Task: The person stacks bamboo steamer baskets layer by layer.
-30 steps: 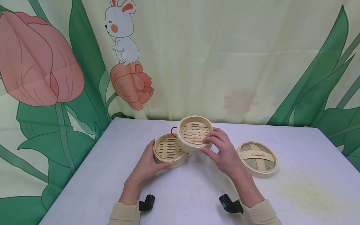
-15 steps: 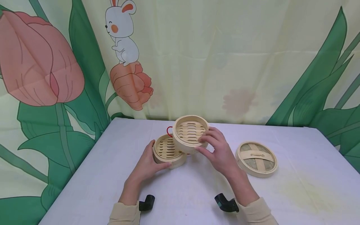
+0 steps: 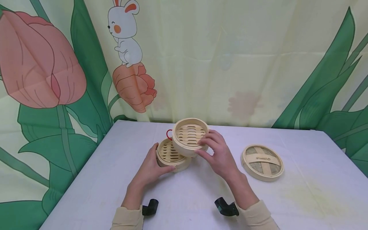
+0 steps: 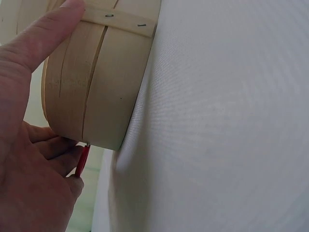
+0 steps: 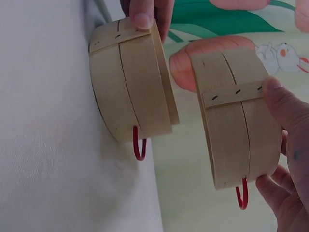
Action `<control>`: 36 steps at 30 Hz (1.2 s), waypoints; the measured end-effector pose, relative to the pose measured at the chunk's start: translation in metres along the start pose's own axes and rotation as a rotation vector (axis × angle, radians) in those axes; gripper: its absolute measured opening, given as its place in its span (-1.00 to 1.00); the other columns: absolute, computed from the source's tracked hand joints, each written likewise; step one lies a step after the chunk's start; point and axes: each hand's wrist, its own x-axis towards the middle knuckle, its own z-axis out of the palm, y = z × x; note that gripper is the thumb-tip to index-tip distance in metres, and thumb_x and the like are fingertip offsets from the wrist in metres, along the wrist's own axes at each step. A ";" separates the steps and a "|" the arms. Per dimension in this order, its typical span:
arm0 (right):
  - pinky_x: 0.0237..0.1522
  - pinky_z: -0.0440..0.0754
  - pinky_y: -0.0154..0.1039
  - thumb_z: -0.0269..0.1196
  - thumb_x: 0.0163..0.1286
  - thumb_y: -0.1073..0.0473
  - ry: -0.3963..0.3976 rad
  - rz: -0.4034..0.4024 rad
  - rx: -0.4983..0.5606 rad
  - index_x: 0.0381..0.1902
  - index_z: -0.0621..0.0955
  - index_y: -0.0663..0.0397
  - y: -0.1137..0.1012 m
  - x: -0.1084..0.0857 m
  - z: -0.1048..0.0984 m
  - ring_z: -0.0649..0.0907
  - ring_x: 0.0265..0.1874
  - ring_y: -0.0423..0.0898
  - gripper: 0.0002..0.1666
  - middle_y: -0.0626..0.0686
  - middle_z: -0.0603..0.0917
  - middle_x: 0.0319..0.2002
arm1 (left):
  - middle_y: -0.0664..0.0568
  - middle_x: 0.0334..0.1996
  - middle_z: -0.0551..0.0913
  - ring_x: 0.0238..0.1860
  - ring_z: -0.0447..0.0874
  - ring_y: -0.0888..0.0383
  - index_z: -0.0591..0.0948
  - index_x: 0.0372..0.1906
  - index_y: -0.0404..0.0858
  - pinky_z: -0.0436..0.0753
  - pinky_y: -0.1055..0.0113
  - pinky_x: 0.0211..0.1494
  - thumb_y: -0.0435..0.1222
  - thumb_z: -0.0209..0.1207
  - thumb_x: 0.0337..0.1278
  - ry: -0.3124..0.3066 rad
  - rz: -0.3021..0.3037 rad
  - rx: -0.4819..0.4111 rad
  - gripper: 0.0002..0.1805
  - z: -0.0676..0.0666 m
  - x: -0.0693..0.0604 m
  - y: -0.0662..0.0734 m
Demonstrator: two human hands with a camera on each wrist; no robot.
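Note:
On the table stands a lower bamboo steamer basket [image 3: 169, 152] with a slatted floor. My left hand [image 3: 150, 166] grips it, thumb at the front wall and fingers round the far left side. In the right wrist view this lower basket [image 5: 130, 82] shows a red loop on its wall. A second steamer basket [image 3: 189, 134], also with red loops, is held by my right hand [image 3: 219, 155], thumb outside the wall and fingers over the rim. It hangs above and right of the lower basket, overlapping it in the head view; the right wrist view shows a gap between them.
A round bamboo steamer lid [image 3: 263, 163] with a strap handle lies on the white-covered table [image 3: 299, 198] to the right. Behind the table hangs a printed curtain [image 3: 201, 64]. Black camera mounts [image 3: 150, 207] sit at both wrists.
My right hand has moved left with the upper basket, bringing it further over the lower one. My left hand and the lower basket have stayed in place.

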 end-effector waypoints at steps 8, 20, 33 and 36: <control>0.28 0.43 0.02 0.59 0.06 0.26 0.002 -0.009 0.005 -0.26 0.69 0.11 -0.003 0.002 0.008 0.50 0.18 0.12 -0.69 0.04 0.60 -0.15 | -0.23 0.47 0.19 0.49 0.14 -0.10 0.00 0.57 -0.37 0.10 -0.07 0.51 -0.08 0.64 -0.25 -0.007 -0.010 -0.013 0.36 0.000 -0.001 0.001; 0.25 0.46 0.01 0.58 0.08 0.25 -0.014 -0.016 0.013 -0.25 0.70 0.11 -0.011 0.007 0.019 0.50 0.16 0.08 -0.70 0.02 0.59 -0.16 | -0.18 0.42 0.25 0.43 0.22 -0.07 0.06 0.56 -0.33 0.17 -0.07 0.49 -0.10 0.66 -0.29 0.003 0.007 -0.021 0.33 0.000 -0.001 0.000; 0.26 0.44 0.05 0.58 0.07 0.27 0.006 -0.056 0.034 -0.27 0.69 0.14 -0.014 0.008 0.036 0.52 0.13 0.13 -0.70 0.05 0.59 -0.20 | -0.10 0.39 0.30 0.40 0.27 0.01 0.14 0.51 -0.26 0.20 0.04 0.48 -0.16 0.68 -0.34 0.009 0.061 -0.049 0.26 -0.002 0.000 0.000; 0.26 0.45 0.06 0.58 0.06 0.27 0.015 -0.071 0.039 -0.28 0.69 0.16 -0.016 0.008 0.040 0.52 0.11 0.14 -0.70 0.06 0.58 -0.22 | -0.10 0.44 0.25 0.44 0.21 0.00 0.09 0.55 -0.25 0.18 0.01 0.49 -0.15 0.68 -0.33 0.006 0.056 -0.049 0.31 -0.001 0.000 -0.001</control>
